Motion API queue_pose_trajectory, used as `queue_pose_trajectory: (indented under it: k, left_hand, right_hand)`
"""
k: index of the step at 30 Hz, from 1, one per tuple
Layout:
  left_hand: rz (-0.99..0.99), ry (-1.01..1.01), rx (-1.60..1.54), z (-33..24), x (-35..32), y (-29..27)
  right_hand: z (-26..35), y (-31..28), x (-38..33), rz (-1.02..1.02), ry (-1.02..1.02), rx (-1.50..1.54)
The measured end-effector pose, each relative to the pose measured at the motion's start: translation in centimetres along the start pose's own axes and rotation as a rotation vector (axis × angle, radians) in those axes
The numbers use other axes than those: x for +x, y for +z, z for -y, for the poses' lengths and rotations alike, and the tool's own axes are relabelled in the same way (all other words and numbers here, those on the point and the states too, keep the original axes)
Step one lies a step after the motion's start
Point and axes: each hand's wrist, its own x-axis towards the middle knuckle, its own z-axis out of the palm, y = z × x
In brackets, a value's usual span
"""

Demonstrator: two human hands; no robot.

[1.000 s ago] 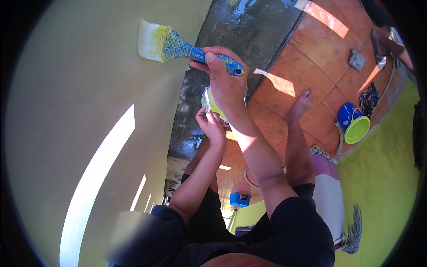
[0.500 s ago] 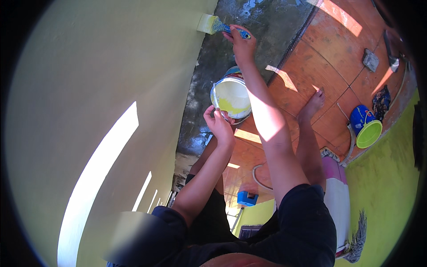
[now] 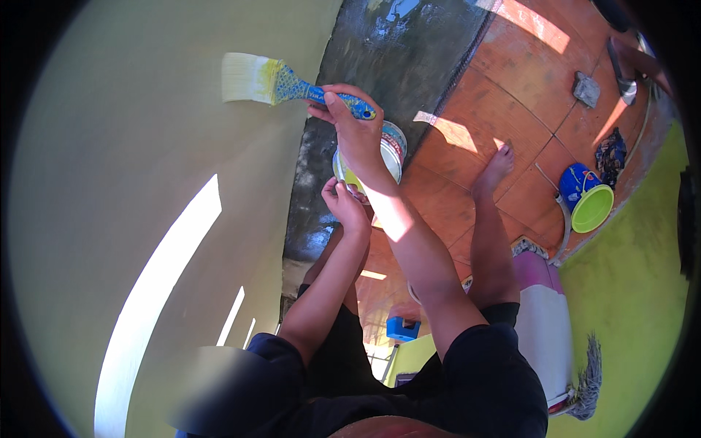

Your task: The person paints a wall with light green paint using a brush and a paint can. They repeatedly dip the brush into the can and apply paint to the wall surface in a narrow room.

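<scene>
My right hand (image 3: 354, 128) is closed round the blue, yellow-speckled handle of a wide paintbrush (image 3: 285, 82). The brush lies sideways, its pale bristles pointing left against or just off the pale wall (image 3: 168, 146); I cannot tell if they touch. Below it, my left hand (image 3: 347, 204) grips the near rim of a paint bucket (image 3: 394, 146), fingers closed at the edge. The bucket is tilted toward me, with yellow-green paint inside. My right forearm hides much of its opening.
Orange tiles (image 3: 511, 95) adjoin a dark wet strip (image 3: 365, 58) along the wall. At right lie a blue bucket with a lime inside (image 3: 591, 208), a dark crumpled cloth (image 3: 611, 157) and a grey block (image 3: 585, 89). Another person's foot (image 3: 624, 69) shows far right. A blue box (image 3: 402, 328) stands behind.
My right hand has brought the brush down and left, from the wall's bottom edge to in front of the wall face. My left hand keeps hold of the bucket.
</scene>
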Motion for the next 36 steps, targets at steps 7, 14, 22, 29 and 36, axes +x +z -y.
queue_pose_trajectory:
  k: [7,14,22,29,36]
  left_hand:
    - [-0.029,-0.151,-0.072,-1.8,-0.7,0.1]
    - [-0.038,-0.134,-0.046,-1.7,0.2,-0.4]
    - [-0.094,-0.163,-0.065,-1.6,0.0,0.1]
    - [-0.128,-0.201,-0.073,-1.8,-0.2,0.6]
    - [-0.092,-0.218,-0.097,-1.3,0.1,0.1]
  right_hand:
    - [-9.1,-15.7,10.4,-0.206,-0.068,-0.254]
    - [-14.4,-17.5,12.4,-0.271,-0.019,-0.291]
    - [-10.8,-10.4,8.9,-0.194,-0.004,-0.184]
    - [-4.5,-8.3,0.4,-0.01,0.126,0.048]
    - [-11.0,-15.2,7.8,-0.21,0.096,-0.13]
